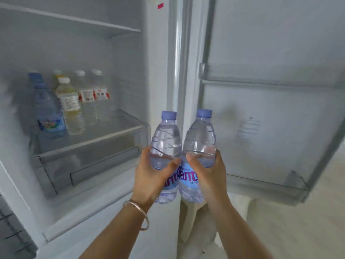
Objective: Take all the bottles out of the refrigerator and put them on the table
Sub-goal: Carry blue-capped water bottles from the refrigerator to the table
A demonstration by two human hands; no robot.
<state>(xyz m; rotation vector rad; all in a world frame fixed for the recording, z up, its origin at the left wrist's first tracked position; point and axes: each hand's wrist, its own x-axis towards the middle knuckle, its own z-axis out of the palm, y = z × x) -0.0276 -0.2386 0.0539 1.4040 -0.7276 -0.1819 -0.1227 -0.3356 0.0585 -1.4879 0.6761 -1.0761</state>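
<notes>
My left hand (149, 174) grips a clear water bottle with a blue cap (166, 139) around its middle. My right hand (209, 174) grips a second, matching water bottle (200, 135). Both bottles stand upright, side by side and touching, in front of the open refrigerator's right edge. Inside, on the glass shelf (112, 128), stand several bottles: a large blue-capped bottle (49, 113), a yellowish bottle with a white cap (71, 107), and two clear bottles with red-and-white labels (87, 98) (101, 96). More bottles are partly hidden behind them.
The refrigerator door (270, 90) stands open at the right, with a door bin (261, 186) low on it. A clear drawer (84, 165) sits under the glass shelf. An upper shelf (74, 19) crosses the top left. Pale floor shows at the bottom right.
</notes>
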